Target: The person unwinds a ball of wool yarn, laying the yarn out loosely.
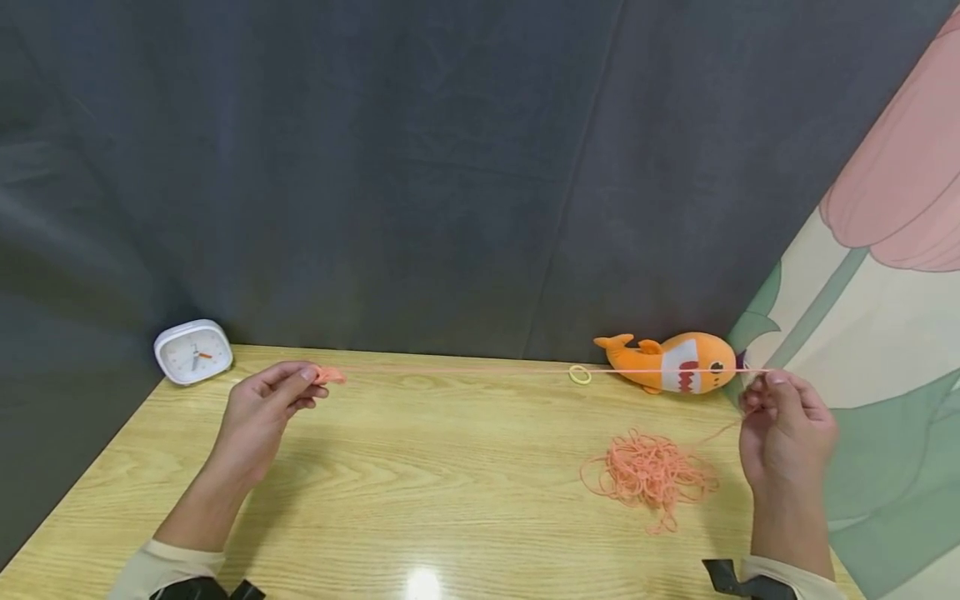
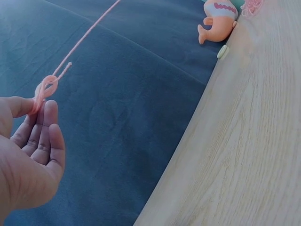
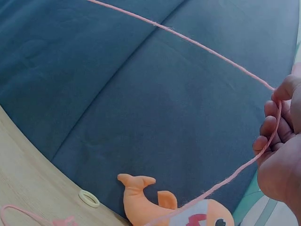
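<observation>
Between thumb and fingers, my left hand (image 1: 258, 417) pinches a small looped bundle of orange-pink yarn (image 2: 45, 90), whose short loose end sticks out. From there a single strand (image 3: 202, 46) runs taut across to my right hand (image 1: 787, 433), which pinches it between thumb and forefinger. Past the right hand's pinch, the strand crosses the palm and sags down toward a loose tangled heap of the same yarn (image 1: 652, 471) on the table. Both hands are raised above the tabletop, far apart.
An orange plush shark (image 1: 675, 364) lies at the table's back right, with a pale yellow ring (image 1: 580, 375) beside its tail. A white clock (image 1: 193, 352) stands at the back left corner. Dark cloth (image 1: 390, 183) hangs behind the wooden table (image 1: 420, 475); a flower-patterned cloth (image 1: 892, 333) hangs right.
</observation>
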Demonstrator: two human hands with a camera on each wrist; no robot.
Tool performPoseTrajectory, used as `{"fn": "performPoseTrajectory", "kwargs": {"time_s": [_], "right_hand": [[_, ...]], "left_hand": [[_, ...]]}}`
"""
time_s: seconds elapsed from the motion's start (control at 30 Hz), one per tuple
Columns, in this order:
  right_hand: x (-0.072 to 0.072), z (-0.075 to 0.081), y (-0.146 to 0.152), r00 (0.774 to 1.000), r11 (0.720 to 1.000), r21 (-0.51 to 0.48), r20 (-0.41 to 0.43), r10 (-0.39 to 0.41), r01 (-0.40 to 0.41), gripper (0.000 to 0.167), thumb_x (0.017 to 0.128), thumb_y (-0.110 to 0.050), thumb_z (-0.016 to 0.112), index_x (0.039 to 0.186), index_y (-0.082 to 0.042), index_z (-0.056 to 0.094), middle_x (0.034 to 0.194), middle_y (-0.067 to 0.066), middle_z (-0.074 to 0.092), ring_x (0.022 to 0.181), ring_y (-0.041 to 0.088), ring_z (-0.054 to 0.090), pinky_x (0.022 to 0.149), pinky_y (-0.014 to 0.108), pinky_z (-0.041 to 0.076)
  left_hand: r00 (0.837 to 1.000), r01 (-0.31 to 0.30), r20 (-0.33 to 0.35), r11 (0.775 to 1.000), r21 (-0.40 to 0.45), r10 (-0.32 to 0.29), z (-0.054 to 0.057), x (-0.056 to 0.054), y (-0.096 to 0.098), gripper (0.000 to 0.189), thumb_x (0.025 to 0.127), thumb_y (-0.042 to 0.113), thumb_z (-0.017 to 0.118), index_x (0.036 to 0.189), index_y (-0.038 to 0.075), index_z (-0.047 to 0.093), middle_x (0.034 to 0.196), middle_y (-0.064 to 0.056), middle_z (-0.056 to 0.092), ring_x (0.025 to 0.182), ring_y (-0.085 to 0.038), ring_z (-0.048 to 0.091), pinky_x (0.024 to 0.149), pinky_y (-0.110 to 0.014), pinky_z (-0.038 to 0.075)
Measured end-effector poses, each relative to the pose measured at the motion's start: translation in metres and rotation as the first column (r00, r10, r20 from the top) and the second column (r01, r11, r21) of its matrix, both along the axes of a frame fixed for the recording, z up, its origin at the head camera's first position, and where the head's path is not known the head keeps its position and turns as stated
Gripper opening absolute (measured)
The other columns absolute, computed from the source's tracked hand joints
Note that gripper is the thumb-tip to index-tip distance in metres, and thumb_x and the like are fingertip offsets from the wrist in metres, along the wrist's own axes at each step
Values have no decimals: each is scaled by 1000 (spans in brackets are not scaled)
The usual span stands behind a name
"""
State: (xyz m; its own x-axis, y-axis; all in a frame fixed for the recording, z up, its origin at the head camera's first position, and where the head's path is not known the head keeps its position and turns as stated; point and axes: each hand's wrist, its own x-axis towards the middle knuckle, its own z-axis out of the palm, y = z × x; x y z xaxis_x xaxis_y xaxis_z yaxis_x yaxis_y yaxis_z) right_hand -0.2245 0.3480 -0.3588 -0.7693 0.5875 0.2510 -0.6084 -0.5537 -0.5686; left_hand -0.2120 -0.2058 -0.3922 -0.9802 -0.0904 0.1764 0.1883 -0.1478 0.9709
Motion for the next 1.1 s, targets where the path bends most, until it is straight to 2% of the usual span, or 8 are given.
{"fn": "performPoseTrajectory", "kwargs": {"time_s": [0.2,0.33,0.43,0.7,0.8,0.9,1.1], "right_hand": [[0,0,6,999,999,-11,-2,-32,32,12,95,10,65,84,14,64,71,17,65,60,22,50,53,27,44],[2,1,16,996,995,-93,-74,-53,46,14,95,15,60,82,17,61,67,20,62,54,24,47,50,29,40],[4,1,27,993,987,-154,-92,-69,55,13,95,16,59,81,18,60,67,21,61,52,24,47,48,30,39],[8,2,50,993,965,-248,-63,-104,85,15,95,17,56,80,18,59,64,20,58,50,25,48,47,31,40],[9,2,53,991,962,-250,-51,-126,110,14,95,17,57,81,18,58,64,19,57,50,26,47,48,31,40],[8,1,50,992,968,-231,-51,-112,98,13,95,18,57,82,18,58,65,20,59,50,26,48,48,32,42],[5,-4,40,994,989,-125,-55,-91,83,10,93,18,60,84,19,61,67,23,64,52,28,57,51,32,52]], "left_hand": [[1000,-15,-1,1000,0,15,0,1,-1,10,101,20,68,105,14,75,93,10,78,86,-4,72,77,-20,56],[1000,-17,1,1000,-8,17,0,1,-2,10,101,21,68,105,15,74,94,10,77,87,-4,72,78,-20,57],[1000,-19,11,1000,-1,19,2,0,-3,10,101,22,69,106,15,74,96,10,77,87,-4,72,78,-19,57],[1000,-20,1,999,31,20,4,1,-3,8,102,21,66,104,15,72,95,10,76,86,-4,73,78,-19,58],[1000,-23,-3,999,27,23,3,1,-4,9,103,21,66,104,14,71,96,10,77,87,-4,74,78,-19,58],[1000,-20,1,999,30,20,3,1,-5,9,103,21,66,104,14,71,96,10,76,87,-4,74,78,-19,58],[1000,-11,5,1000,19,11,1,2,-5,10,103,22,66,106,14,71,97,9,76,88,-5,73,79,-19,58]]}}
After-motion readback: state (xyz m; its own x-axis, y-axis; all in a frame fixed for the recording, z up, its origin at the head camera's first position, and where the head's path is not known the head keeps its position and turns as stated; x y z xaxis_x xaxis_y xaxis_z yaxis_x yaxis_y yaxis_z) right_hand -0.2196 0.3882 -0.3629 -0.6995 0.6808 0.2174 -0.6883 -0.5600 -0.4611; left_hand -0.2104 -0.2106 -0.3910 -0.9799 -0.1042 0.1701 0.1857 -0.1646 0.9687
